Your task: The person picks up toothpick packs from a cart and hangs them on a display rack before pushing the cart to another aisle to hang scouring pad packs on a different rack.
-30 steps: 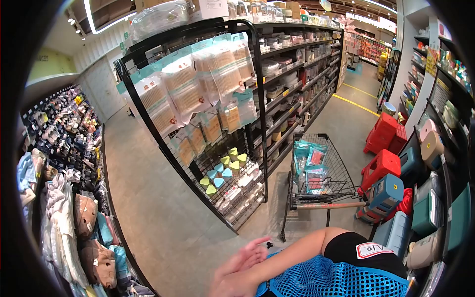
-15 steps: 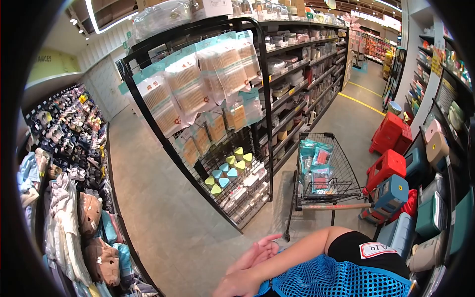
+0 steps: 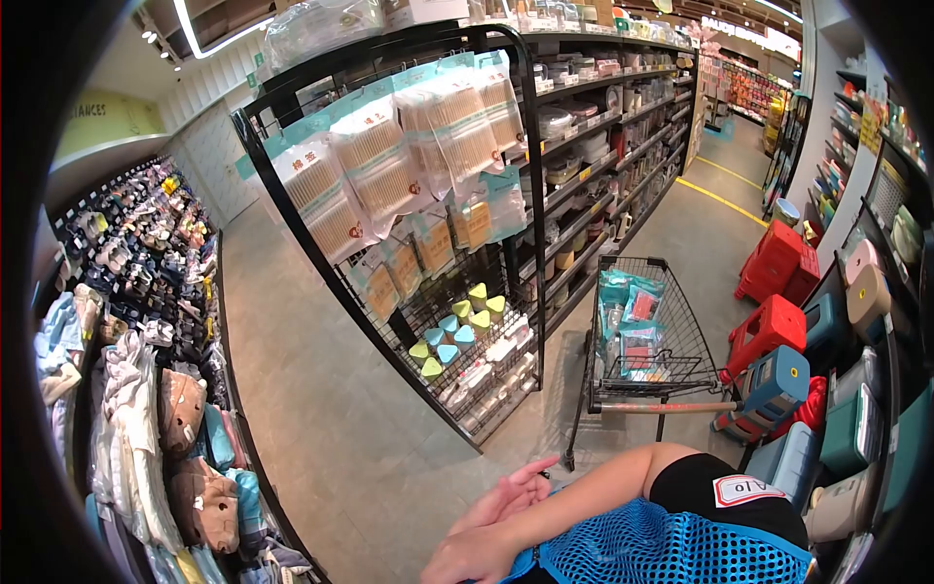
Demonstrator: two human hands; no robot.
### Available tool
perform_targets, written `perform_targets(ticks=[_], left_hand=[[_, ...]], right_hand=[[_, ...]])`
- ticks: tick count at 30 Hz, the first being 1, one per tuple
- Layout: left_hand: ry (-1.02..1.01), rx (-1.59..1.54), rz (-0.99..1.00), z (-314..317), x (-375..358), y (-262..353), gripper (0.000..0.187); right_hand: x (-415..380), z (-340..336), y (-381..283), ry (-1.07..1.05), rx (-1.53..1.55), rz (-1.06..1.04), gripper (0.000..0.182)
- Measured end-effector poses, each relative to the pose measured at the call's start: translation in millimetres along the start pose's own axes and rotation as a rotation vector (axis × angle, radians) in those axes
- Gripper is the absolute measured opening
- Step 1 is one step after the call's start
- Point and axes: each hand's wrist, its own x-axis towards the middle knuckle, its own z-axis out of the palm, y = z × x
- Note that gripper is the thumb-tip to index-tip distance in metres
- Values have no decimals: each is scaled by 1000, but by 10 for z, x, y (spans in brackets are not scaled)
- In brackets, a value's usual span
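My right forearm crosses in front of my body at the bottom of the head view. My right hand point(image 3: 469, 557) is bent down over the area of my left wrist, its fingers hidden from sight. Just above that forearm, my left hand point(image 3: 508, 498) points right with its index finger stretched out and nothing visible in it. Beyond the hands stands a black wire shopping cart point(image 3: 718, 365) with a reddish-brown handle point(image 3: 671, 408), apart from both hands. Inside the cart lie several teal-and-clear packages point(image 3: 637, 310).
A black rack point(image 3: 534, 195) holds cotton swab packs point(image 3: 375, 156) and green and blue triangular containers point(image 3: 464, 336). Clothing and shoes point(image 3: 146, 263) line the left side. Red stools point(image 3: 769, 336), a blue stool point(image 3: 775, 378) and storage bins point(image 3: 851, 433) stand along the right.
The camera view has shifted slightly, so the rack and cart sit a little farther right. My hands keep nearly the same pose, and the cart's contents look the same.
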Motion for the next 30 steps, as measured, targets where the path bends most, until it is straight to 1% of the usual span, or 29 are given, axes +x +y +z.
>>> perform_targets(ticks=[1,3,4,7,9,10,13,15,16,18,19,22,25,28,30], left_hand=[[-20,-31,2,8,-40,34,93],[-12,-25,101,50,-202,83,94],[-6,-20,151,48,-275,102,95],[-21,-113,165,-30,-374,128,95],[59,-55,124,34,-212,84,95],[98,-27,106,71,-122,58,95],[37,12,88,92,12,-19,95],[30,21,124,159,-137,55,99],[27,25,139,172,-213,91,101],[12,6,189,82,-281,91,97],[6,-3,214,63,-299,87,96],[71,102,161,161,-144,123,95],[27,31,97,190,-21,12,94],[91,118,196,160,-226,-9,95],[65,28,259,128,-261,-65,97]], right_hand=[[2,-18,-19,-22,1,24,33],[-6,-50,-65,-63,8,72,33],[-11,-44,-64,-41,22,51,33],[-20,-31,-37,4,42,-4,34],[-30,-36,-21,5,28,-19,34],[-27,-53,-36,-15,13,2,34],[-21,-112,-138,-69,-21,67,34],[-24,-122,-181,-93,-34,106,33],[-34,-104,-163,-68,-25,65,33],[-43,-55,-117,-13,-6,-21,33],[-50,-67,-120,-10,-8,-25,33],[-84,-85,-136,6,-12,-18,31],[-118,-55,-117,19,-27,-3,30],[-161,-46,-155,-7,-10,12,31],[-211,-34,-128,-49,29,48,33]])
